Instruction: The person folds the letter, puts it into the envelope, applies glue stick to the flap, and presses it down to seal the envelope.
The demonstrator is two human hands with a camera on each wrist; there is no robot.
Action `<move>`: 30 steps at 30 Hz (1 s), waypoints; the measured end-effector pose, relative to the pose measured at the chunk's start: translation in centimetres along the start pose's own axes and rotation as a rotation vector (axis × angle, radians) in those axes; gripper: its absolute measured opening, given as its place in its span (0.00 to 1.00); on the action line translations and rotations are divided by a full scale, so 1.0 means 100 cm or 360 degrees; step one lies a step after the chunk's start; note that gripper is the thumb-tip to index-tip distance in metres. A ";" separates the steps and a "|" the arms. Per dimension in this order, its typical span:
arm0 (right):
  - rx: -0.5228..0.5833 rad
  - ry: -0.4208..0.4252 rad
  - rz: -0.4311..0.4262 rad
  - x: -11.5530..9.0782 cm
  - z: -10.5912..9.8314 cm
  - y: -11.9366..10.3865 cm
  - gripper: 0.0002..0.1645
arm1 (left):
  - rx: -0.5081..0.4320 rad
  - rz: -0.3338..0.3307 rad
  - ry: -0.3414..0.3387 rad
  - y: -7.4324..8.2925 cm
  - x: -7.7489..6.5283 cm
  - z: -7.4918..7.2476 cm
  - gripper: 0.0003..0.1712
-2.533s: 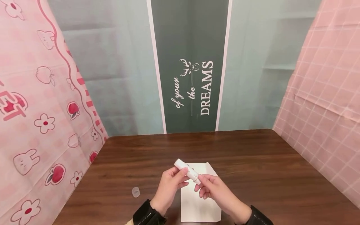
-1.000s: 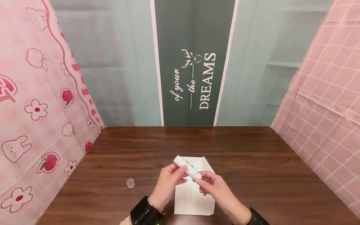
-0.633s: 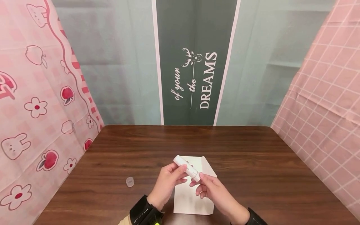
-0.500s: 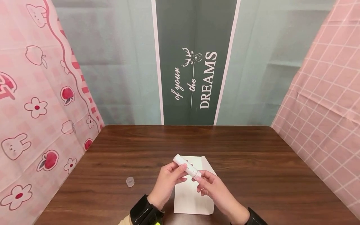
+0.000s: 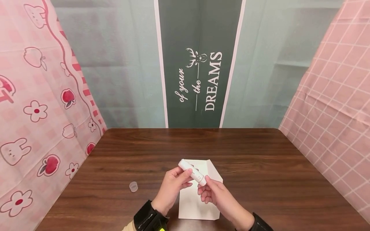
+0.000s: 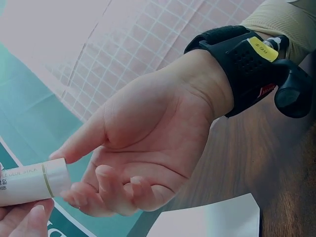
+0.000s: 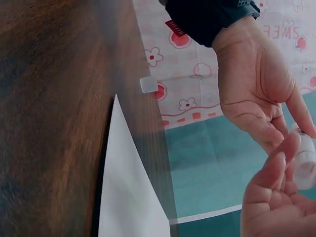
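A white glue stick (image 5: 193, 172) is held tilted above the table, its upper end toward the left. My left hand (image 5: 170, 190) grips its body between thumb and fingers. The thumb and fingers of my right hand (image 5: 222, 195) pinch its lower right end. In the left wrist view, small lettering and a thin ring show on the glue stick (image 6: 22, 185), with my right hand (image 6: 143, 133) at its end. Below the hands lies a white paper (image 5: 198, 205) shaped like an envelope with a slanted flap, partly hidden by them.
A small translucent cap (image 5: 133, 186) rests on the brown wooden table (image 5: 138, 154), left of my left hand. Patterned pink curtains (image 5: 43, 110) hang at the sides, and a green one (image 5: 199, 122) with lettering hangs behind the table.
My right fingers have shifted repeatedly around the glue stick's lower end, as in turning it. My left hand keeps its grip. The head view has tilted slightly.
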State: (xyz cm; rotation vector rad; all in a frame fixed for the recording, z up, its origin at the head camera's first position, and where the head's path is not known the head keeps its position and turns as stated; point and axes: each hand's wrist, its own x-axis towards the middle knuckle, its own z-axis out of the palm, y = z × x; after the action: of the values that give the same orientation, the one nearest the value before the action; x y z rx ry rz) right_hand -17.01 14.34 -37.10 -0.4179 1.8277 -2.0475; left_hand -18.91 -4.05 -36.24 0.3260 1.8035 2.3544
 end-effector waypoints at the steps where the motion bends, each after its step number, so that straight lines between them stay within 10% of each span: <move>1: 0.0024 -0.0027 0.0004 0.000 0.000 0.000 0.26 | -0.0002 -0.0002 -0.0004 0.000 0.000 0.000 0.23; 13: -0.0074 0.0261 0.0009 0.004 -0.001 0.002 0.16 | 0.0031 0.0011 0.0023 0.002 0.001 0.000 0.22; 24: 0.0011 -0.0008 -0.0015 0.002 -0.001 0.000 0.25 | -0.0013 0.0004 -0.0002 0.000 0.002 0.000 0.21; 30: -0.0049 0.0256 -0.0007 0.005 0.002 0.003 0.21 | 0.0020 0.0010 0.0038 0.002 0.002 0.000 0.22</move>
State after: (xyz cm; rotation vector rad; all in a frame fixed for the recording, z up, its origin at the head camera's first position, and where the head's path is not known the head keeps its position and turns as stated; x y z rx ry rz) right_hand -17.31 13.94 -37.41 -0.2722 1.9537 -2.1125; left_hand -19.08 -4.06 -36.05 0.3066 1.8309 2.3622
